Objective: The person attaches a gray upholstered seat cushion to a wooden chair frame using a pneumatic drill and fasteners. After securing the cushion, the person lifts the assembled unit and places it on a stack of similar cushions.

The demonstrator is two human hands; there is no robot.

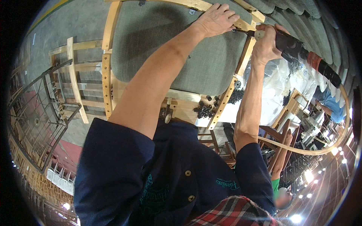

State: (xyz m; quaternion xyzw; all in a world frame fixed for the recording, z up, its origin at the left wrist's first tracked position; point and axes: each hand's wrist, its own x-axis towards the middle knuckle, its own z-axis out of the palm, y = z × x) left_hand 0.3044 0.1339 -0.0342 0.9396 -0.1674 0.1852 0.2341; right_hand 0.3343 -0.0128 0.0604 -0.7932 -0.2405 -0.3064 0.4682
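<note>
In my right hand (265, 47) is a black and red power screwdriver (292, 45), its bit pointing left at the far right corner of a wooden frame (108, 81). My left hand (218, 20) is curled over the frame's far rail, with its thumb side close to the bit. Whether a small screw is between those fingers is hidden. Inside the frame lies a grey-green upholstered panel (162, 49) with rounded corners. A small metal bracket (192, 11) sits at the panel's far edge. The frame's side rails carry rows of holes.
A tan hose (345, 124) loops from the screwdriver down the right side. Black plastic parts (205, 111) lie near the panel's front edge. Grey padded pieces (332, 26) are stacked far right. A wire rack (36, 120) stands left. A person in green (276, 184) is behind, right.
</note>
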